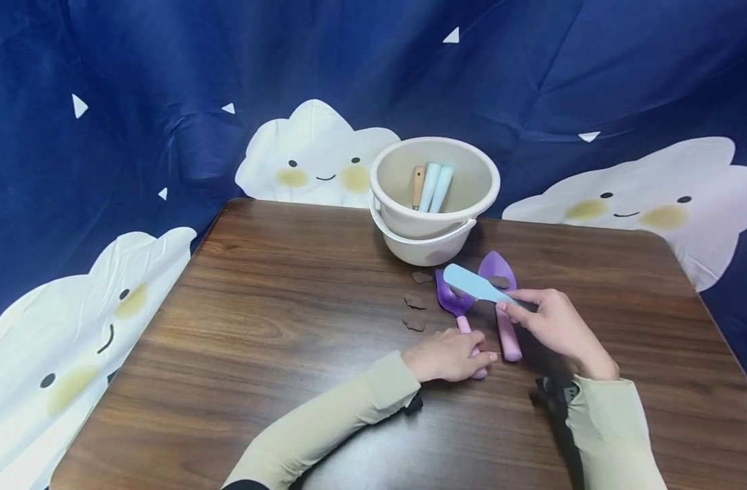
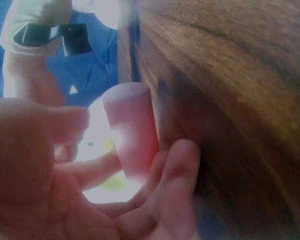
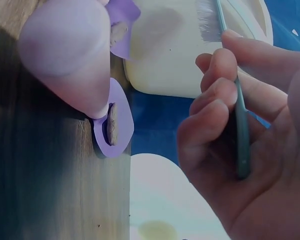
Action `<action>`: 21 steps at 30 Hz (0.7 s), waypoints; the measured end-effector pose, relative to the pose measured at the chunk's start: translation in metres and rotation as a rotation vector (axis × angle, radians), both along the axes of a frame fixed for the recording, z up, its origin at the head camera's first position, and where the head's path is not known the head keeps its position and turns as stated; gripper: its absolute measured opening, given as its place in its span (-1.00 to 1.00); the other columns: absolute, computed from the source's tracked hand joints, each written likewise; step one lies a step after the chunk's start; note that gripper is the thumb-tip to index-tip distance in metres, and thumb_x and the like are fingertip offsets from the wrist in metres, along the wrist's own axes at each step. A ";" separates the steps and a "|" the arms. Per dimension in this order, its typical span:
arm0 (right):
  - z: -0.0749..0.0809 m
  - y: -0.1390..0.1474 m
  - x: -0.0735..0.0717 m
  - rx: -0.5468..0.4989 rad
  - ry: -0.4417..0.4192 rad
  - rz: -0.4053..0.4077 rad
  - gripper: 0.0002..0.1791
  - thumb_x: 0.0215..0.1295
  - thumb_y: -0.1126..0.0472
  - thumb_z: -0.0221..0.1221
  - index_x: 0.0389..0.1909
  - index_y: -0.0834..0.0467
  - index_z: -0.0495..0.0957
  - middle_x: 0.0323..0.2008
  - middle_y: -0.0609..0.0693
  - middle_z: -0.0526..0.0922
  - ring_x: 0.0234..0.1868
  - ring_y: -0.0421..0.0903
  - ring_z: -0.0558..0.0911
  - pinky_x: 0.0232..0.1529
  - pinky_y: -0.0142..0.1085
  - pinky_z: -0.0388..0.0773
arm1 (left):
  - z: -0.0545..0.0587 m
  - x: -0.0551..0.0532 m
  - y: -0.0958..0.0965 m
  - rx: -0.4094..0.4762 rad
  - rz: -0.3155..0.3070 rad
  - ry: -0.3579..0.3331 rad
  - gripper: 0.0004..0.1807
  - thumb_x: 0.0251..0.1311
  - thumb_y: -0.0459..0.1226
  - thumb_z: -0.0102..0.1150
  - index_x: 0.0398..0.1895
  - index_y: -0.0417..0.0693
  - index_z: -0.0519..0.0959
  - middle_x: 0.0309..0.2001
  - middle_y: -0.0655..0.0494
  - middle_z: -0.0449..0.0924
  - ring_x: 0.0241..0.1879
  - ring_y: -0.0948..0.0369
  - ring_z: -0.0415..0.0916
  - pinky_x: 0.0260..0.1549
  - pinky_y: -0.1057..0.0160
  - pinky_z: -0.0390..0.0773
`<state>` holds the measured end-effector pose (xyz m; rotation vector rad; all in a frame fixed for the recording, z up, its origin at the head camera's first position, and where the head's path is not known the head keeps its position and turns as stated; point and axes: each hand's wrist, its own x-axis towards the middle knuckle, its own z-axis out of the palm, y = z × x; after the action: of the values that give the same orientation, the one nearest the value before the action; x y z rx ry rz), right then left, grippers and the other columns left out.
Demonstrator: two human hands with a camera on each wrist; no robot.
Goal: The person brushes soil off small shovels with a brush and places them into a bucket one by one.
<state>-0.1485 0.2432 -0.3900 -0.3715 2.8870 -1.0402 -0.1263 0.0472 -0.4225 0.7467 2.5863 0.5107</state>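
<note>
My left hand (image 1: 450, 355) lies over the pink handle of a purple toy shovel (image 1: 450, 303), its fingers around it. The handle's end (image 2: 132, 132) shows between the fingers in the left wrist view, close to the tabletop. My right hand (image 1: 554, 323) holds a light-blue brush (image 1: 471, 282) by its darker handle, above the scoops. Pale bristles (image 3: 208, 21) show on the brush in the right wrist view. Beside the shovel lies a lighter purple trowel (image 1: 492, 265) with a pink handle. A flat brown piece (image 1: 499, 282) sits on the trowel, and brown also shows on the shovel.
Three flat brown pieces (image 1: 413, 301) lie on the wooden table (image 1: 275, 292) left of the shovel. Behind stands a cream bucket (image 1: 435, 252) with a lowered handle, holding one wooden and two light-blue handles (image 1: 436, 184). A dark blue cloud-print curtain (image 1: 165, 61) hangs behind.
</note>
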 end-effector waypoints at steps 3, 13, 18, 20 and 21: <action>0.001 -0.001 -0.001 0.001 -0.008 0.009 -0.58 0.31 0.02 0.22 -0.01 0.28 0.64 -0.38 0.07 0.74 -0.41 -0.21 0.52 -0.39 -0.49 0.43 | 0.000 -0.001 -0.003 0.033 0.027 -0.024 -0.81 0.36 0.03 0.00 -0.24 0.20 0.51 -0.42 0.34 0.55 -0.36 0.33 0.50 -0.43 0.36 0.46; 0.000 -0.004 -0.002 0.003 -0.003 0.022 -0.58 0.30 0.01 0.22 -0.03 0.27 0.65 -0.39 0.07 0.72 -0.44 -0.15 0.50 -0.42 -0.47 0.42 | -0.001 -0.003 -0.016 0.116 0.099 -0.105 -0.67 0.22 -0.18 0.17 0.04 0.20 0.41 -0.35 0.27 0.58 -0.31 0.33 0.50 -0.37 0.41 0.47; -0.001 -0.002 -0.004 0.005 -0.007 0.014 -0.58 0.31 -0.01 0.21 -0.03 0.26 0.65 -0.38 0.08 0.73 -0.43 -0.16 0.51 -0.42 -0.47 0.43 | -0.002 -0.006 -0.023 0.184 0.247 -0.195 -0.52 0.15 -0.14 0.26 0.05 0.07 0.25 -0.52 0.20 0.58 -0.56 0.33 0.55 -0.56 0.40 0.46; -0.001 -0.001 -0.004 0.002 -0.006 0.011 -0.58 0.32 -0.01 0.20 -0.03 0.26 0.65 -0.37 0.09 0.73 -0.44 -0.18 0.52 -0.42 -0.49 0.43 | -0.003 -0.008 -0.026 0.247 0.307 -0.240 -0.51 0.13 -0.16 0.28 0.01 0.02 0.24 -0.56 0.17 0.56 -0.66 0.32 0.55 -0.60 0.39 0.50; 0.000 -0.001 -0.004 0.001 -0.005 0.009 -0.58 0.32 0.00 0.20 -0.03 0.26 0.65 -0.38 0.10 0.73 -0.45 -0.19 0.51 -0.43 -0.49 0.43 | -0.004 -0.009 -0.027 0.296 0.335 -0.274 -0.52 0.12 -0.19 0.29 0.00 -0.01 0.24 -0.57 0.14 0.55 -0.70 0.30 0.54 -0.62 0.38 0.54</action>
<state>-0.1524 0.2421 -0.3904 -0.3811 2.8784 -1.0363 -0.1352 0.0200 -0.4268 0.2970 2.4078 1.0378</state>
